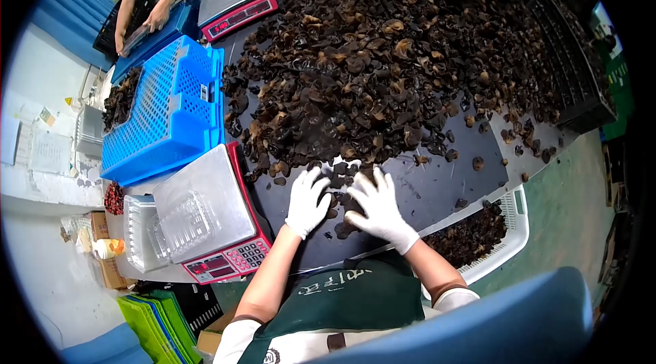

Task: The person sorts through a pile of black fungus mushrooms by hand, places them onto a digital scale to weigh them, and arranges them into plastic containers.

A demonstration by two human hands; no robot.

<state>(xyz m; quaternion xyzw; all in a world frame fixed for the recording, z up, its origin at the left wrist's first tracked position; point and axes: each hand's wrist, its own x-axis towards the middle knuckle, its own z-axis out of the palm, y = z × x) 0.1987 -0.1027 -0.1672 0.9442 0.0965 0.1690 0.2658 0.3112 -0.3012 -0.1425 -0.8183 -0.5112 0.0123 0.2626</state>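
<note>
A large heap of dark wood ear mushrooms covers the dark tabletop in front of me. My left hand, in a white glove, rests at the heap's near edge with its fingers stretched forward. Opposite it, my gloved right hand has its fingers spread, its thumb side touching loose mushroom pieces. A few wood ears lie between the two hands. Just beyond them a small white patch shows among the pieces; I cannot tell what it is.
Left of me stands a red scale with a clear plastic box on its pan. Beyond it are a blue crate and a second scale. A white basket of mushrooms sits low right. Another person's hands work far left.
</note>
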